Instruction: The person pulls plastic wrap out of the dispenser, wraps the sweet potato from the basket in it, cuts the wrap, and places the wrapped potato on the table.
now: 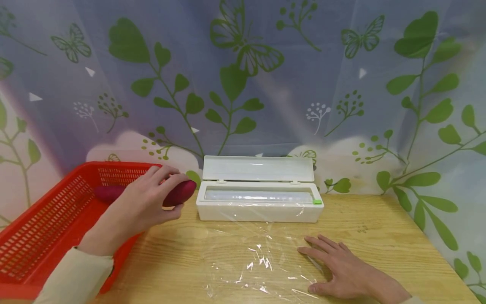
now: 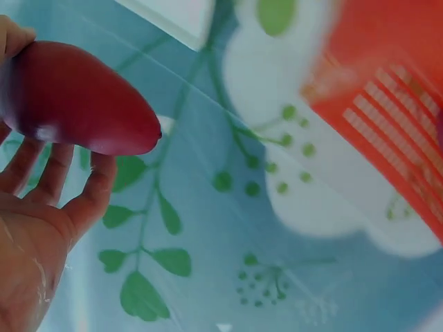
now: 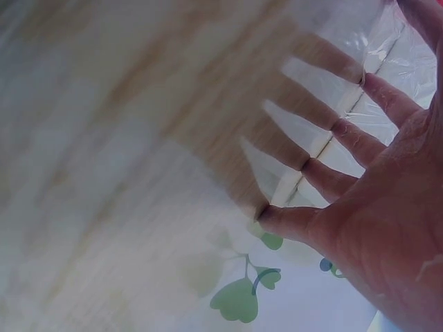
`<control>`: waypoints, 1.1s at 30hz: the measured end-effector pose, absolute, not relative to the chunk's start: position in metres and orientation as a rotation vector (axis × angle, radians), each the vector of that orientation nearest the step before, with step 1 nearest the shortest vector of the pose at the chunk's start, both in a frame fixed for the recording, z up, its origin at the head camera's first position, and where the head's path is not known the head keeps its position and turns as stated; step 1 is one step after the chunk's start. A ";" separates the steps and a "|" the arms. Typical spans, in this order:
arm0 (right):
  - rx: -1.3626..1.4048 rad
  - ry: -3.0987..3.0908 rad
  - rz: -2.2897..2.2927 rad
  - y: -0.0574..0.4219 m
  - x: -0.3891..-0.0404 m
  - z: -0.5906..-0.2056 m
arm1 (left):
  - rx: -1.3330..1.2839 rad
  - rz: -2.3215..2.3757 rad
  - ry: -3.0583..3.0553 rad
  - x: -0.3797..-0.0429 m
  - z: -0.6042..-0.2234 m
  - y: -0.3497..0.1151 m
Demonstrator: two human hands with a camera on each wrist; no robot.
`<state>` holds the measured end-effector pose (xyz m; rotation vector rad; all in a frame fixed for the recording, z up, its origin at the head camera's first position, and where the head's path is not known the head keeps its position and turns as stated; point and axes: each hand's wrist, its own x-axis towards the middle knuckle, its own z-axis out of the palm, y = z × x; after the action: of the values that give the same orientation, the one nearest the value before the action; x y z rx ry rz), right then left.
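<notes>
My left hand [image 1: 142, 200] grips a smooth purple-red sweet potato [image 1: 180, 194] between thumb and fingers, above the right edge of the red basket. In the left wrist view the sweet potato [image 2: 86, 100] tapers to a small dark tip. A clear sheet of plastic wrap [image 1: 258, 261] lies wrinkled on the table, in front of the white wrap dispenser [image 1: 260, 213]. At the sheet's right edge, my right hand [image 1: 339, 268] rests with its fingers spread; the right wrist view shows these fingertips [image 3: 277, 216] touching the tabletop.
The red plastic basket [image 1: 81, 236] stands at the left with another purple-red sweet potato [image 1: 108, 193] inside. The dispenser's lid [image 1: 258, 168] stands raised at the back, and a wrap roll [image 1: 258, 196] lies within. A patterned curtain [image 1: 288, 105] hangs behind the wooden table [image 1: 379, 228].
</notes>
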<state>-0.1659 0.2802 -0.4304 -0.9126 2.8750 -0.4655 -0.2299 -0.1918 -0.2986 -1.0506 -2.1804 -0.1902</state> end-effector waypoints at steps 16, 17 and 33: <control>-0.913 2.872 -0.497 0.281 -0.161 -0.433 | -1.247 -0.363 -2.345 -0.213 -0.358 -0.088; -0.910 2.872 -0.489 0.281 -0.162 -0.432 | -1.266 -0.372 -2.355 -0.212 -0.362 -0.082; -0.909 2.869 -0.488 0.280 -0.164 -0.432 | -1.319 -0.293 -2.512 -0.214 -0.397 -0.031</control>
<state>-0.1639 0.2804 -0.4324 -0.9085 2.8693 -0.4880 -0.2139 -0.0311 -0.3973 -1.3189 -2.5119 -0.2931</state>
